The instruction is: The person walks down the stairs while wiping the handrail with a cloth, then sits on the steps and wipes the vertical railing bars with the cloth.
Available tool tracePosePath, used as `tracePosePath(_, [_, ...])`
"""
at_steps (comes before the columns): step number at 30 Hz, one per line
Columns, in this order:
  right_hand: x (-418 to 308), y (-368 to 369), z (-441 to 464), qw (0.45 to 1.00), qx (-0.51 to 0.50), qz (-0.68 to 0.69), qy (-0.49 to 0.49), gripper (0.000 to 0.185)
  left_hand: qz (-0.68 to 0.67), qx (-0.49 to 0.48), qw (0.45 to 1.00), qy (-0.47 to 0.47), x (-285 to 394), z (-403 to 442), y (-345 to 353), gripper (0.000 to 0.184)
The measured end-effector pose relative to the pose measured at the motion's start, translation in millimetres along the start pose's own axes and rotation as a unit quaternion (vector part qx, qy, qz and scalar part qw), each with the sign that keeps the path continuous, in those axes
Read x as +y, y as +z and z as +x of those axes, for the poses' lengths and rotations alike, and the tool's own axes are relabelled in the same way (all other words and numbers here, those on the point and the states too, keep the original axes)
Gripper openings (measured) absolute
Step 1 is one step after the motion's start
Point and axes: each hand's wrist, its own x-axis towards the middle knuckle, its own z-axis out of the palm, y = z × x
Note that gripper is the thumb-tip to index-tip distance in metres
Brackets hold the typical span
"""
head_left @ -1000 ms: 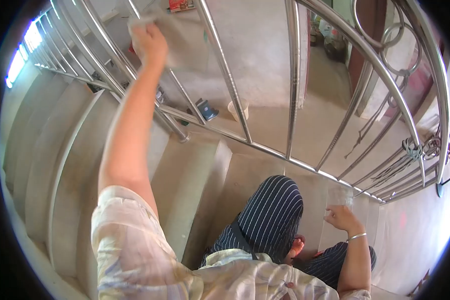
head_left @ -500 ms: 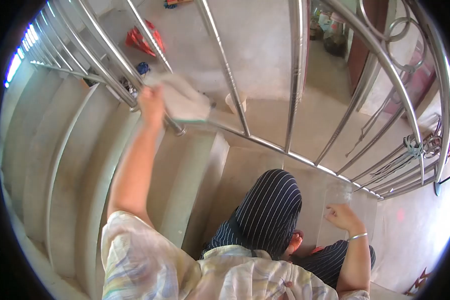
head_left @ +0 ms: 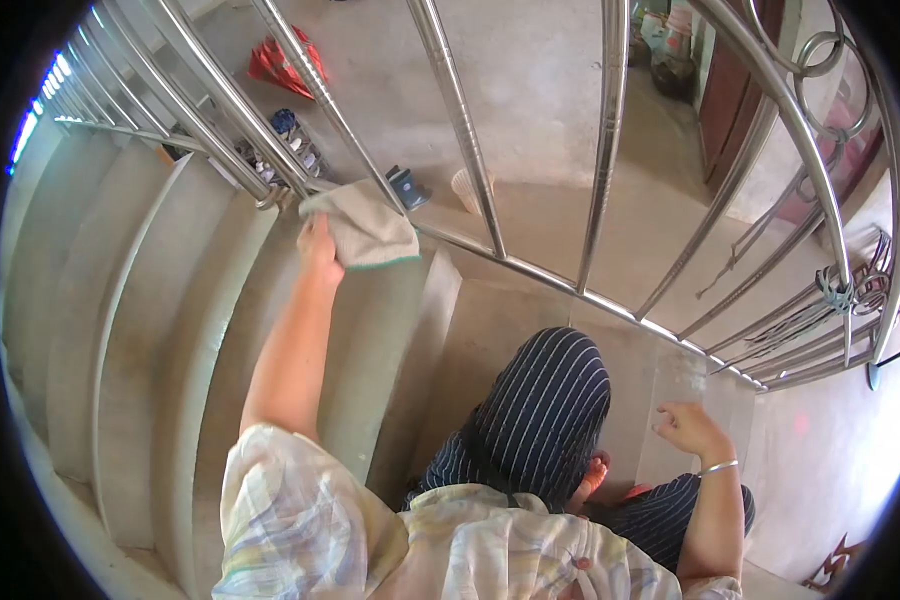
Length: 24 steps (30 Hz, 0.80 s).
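Observation:
My left hand [head_left: 318, 248] is closed on a beige cleaning cloth [head_left: 365, 232] with a green edge. The cloth lies against the lower end of a shiny metal baluster [head_left: 335, 115], near the bottom rail [head_left: 530, 270] of the stair railing. Part of my left fingers is hidden by the cloth. Above my striped trouser leg, my right hand [head_left: 692, 428] hangs with its fingers curled in and nothing visible in them. A silver bangle [head_left: 718, 467] circles that wrist.
Concrete steps [head_left: 160, 300] rise to the left. Past the railing stand a red bag [head_left: 288, 65], a dark blue-green container [head_left: 407, 188] and a white bucket [head_left: 473, 190] on the lower floor. Cords [head_left: 835, 290] are tied around the railing at right.
My left hand and the cloth have moved down the baluster and slightly right, to near its base. My right hand has hardly moved.

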Motion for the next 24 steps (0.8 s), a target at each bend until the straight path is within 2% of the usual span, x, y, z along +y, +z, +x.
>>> tracePosePath(3, [3, 3, -1, 1.000, 0.017, 0.010, -0.005, 0.033, -0.042, -0.021, 0.999, -0.001, 3, 18, 39, 0.039])
tracePosePath(5, [-3, -2, 0, 1.000, 0.000, 0.009, 0.027, 0.032, -0.151, 0.013, 0.988, -0.042, -4, 12, 60, 0.040])
tracePosePath(6, [-3, -1, 0, 1.000, -0.001, 0.009, 0.030, 0.032, -0.151, 0.013, 0.987, -0.045, -17, 12, 68, 0.040])
tracePosePath(8, [-1, 2, 3, 1.000, 0.001, -0.015, -0.006, 0.033, -0.069, 0.063, 0.995, 0.044, -48, 10, 81, 0.037])
tracePosePath(10, [-4, 3, 7, 1.000, -0.017, -0.018, -0.001, 0.033, -0.118, 0.035, 0.992, 0.016, -47, -9, 78, 0.032])
tracePosePath(12, [-8, 2, 12, 0.999, -0.029, -0.020, 0.000, 0.034, -0.138, -0.069, 0.988, -0.027, -51, -12, 69, 0.026])
tracePosePath(13, [-10, 2, 12, 0.999, -0.031, -0.003, 0.013, 0.034, -0.136, -0.069, 0.987, -0.048, -48, -17, 67, 0.024])
tracePosePath(14, [-10, 1, 12, 0.999, -0.033, 0.012, 0.027, 0.035, -0.138, -0.070, 0.987, -0.047, -43, -18, 66, 0.024])
tracePosePath(16, [-5, 2, 13, 1.000, -0.021, 0.004, 0.022, 0.035, -0.055, -0.176, 0.983, -0.008, -33, -12, 54, 0.026])
tracePosePath(17, [-2, 4, 13, 1.000, -0.012, -0.002, 0.018, 0.035, -0.026, -0.178, 0.982, 0.063, -30, 12, 49, 0.028])
tracePosePath(18, [-1, 4, 11, 1.000, -0.013, 0.000, 0.022, 0.035, -0.061, -0.159, 0.985, -0.012, -23, 49, 36, 0.029])
tracePosePath(19, [0, 4, 10, 1.000, 0.002, 0.012, 0.020, 0.035, -0.044, -0.057, 0.995, -0.064, 9, 46, 38, 0.030])
tracePosePath(20, [0, 2, 8, 0.999, 0.016, 0.023, 0.018, 0.034, -0.108, -0.023, 0.993, -0.046, 14, 55, 40, 0.030])
tracePosePath(22, [-4, -2, 5, 1.000, 0.000, 0.014, 0.021, 0.034, -0.104, -0.071, 0.992, -0.002, -3, 75, 44, 0.030])
tracePosePath(24, [-5, -3, 3, 1.000, -0.011, 0.004, 0.023, 0.033, -0.125, -0.079, 0.989, 0.012, -20, 55, 50, 0.028])
